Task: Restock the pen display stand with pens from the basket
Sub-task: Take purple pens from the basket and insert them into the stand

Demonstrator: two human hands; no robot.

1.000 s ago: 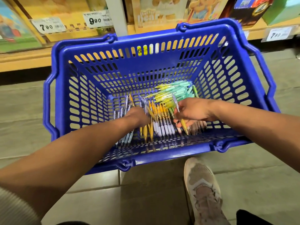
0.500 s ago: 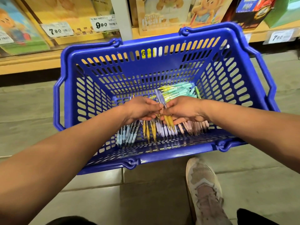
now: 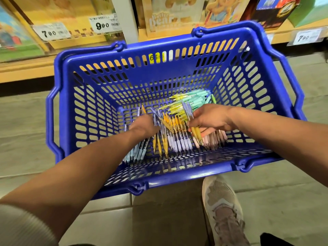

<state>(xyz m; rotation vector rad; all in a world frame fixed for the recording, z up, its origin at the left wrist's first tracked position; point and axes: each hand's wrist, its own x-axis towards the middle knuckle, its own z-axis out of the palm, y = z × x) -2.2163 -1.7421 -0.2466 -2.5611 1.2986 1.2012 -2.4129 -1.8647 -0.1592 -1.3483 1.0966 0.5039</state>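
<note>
Blue slotted basket (image 3: 99, 71); orange, mint, lilac pens (image 3: 174, 132).

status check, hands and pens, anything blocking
Left hand down among pens, grip hidden. Right hand shut on orange pens. Rest lie sorted by colour in blue basket. Display stand not in view; nothing blocking.

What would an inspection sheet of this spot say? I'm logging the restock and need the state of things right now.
Surface: tiled floor, basket standing on it.
Job's things: blue basket holding pens sorted by colour: orange pens, lilac pens, teal pens; display stand not in view.
Clutter: nothing seen.
Grippers: left hand down among the pens; right hand gripping a few orange pens in its fingers.
Cables: nothing seen.
Surroundings: shelf with boxed goods and price tags; a shoe.
</note>
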